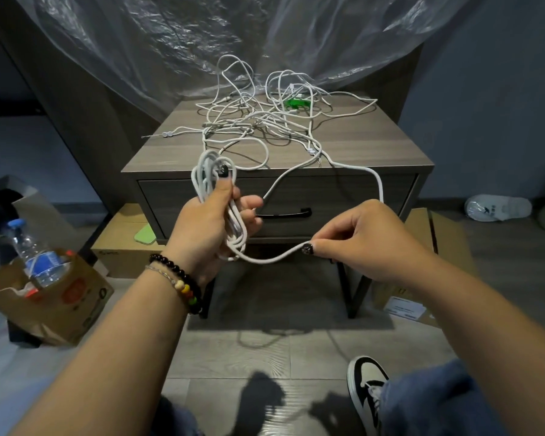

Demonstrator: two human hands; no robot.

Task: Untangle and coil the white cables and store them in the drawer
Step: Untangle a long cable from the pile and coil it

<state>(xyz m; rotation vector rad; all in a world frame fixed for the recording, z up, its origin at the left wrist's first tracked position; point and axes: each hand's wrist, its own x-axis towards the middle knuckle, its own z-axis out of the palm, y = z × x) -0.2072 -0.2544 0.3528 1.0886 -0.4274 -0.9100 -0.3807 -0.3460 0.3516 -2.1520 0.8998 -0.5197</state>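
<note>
A tangle of white cables [265, 121] lies on top of a grey wooden nightstand [375, 146]. My left hand [214, 221] grips a coil of white cable [208, 171] made of several loops, held upright in front of the drawer. From the coil's bottom the same cable runs right to my right hand [359, 234], which pinches it between thumb and fingers. Past that hand the cable rises and arcs back up onto the tabletop at the tangle. The drawer [359, 196] with its black handle [283, 214] is closed.
A green object [296, 103] sits among the cables at the back. A paper bag [54, 297] with a water bottle [32, 256] stands on the floor at left. Cardboard boxes [123, 247] flank the nightstand. Plastic sheeting hangs behind. My shoe [367, 394] is at lower right.
</note>
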